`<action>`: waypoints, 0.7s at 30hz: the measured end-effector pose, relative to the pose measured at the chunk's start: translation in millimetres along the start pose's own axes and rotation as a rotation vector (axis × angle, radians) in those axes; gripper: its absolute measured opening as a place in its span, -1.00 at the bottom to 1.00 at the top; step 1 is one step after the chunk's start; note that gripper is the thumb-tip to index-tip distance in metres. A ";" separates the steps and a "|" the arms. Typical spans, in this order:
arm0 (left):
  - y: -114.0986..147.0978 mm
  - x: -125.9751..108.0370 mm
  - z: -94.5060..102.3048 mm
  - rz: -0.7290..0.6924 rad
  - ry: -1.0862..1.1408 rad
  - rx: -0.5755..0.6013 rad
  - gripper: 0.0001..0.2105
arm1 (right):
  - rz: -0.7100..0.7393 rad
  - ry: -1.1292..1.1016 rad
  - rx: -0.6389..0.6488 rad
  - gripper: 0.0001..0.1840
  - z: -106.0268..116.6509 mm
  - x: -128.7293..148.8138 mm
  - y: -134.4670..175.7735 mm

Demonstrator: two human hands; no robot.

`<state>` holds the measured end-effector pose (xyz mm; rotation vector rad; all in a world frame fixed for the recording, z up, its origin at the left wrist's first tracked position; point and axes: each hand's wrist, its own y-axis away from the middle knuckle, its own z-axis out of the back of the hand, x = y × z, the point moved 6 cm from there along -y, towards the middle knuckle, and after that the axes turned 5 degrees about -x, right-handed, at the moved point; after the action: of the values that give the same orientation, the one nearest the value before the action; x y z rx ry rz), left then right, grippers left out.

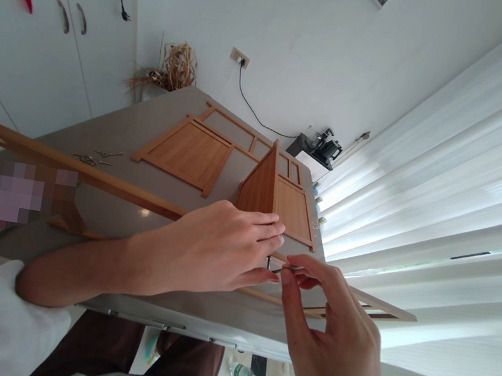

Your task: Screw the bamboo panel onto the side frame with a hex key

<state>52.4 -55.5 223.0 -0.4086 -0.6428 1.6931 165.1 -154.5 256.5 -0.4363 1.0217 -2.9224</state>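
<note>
A wooden frame with a long rail point(135, 194) spans the near side of the table, and an upright wooden panel point(260, 183) joins it. My left hand point(217, 246) is closed round the frame near the panel's near end, fingers together on top and thumb below; it hides much of the joint. Just to its right, my right hand point(333, 328) pinches a thin metal hex key point(295, 268) between thumb and forefinger. The key's far end is close to the frame's rail by my left thumb; whether it sits in a screw is too small to tell.
On the grey table point(170, 99) lie a flat wooden panel point(190, 153), another panel point(295, 208) and several screws point(93, 160). Dried plants point(177, 68) stand at the back left. A coffee maker point(326, 149) is beyond the far end. White curtains point(444, 199) hang at right.
</note>
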 end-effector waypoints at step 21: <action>-2.3 1.1 -1.6 0.009 -0.003 -0.006 -0.58 | -0.405 -0.468 -0.286 -0.83 -25.0 -35.3 34.6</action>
<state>54.9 -53.8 223.2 -0.4140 -0.6499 1.7012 189.8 -162.8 207.6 -1.4058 1.3991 -2.7471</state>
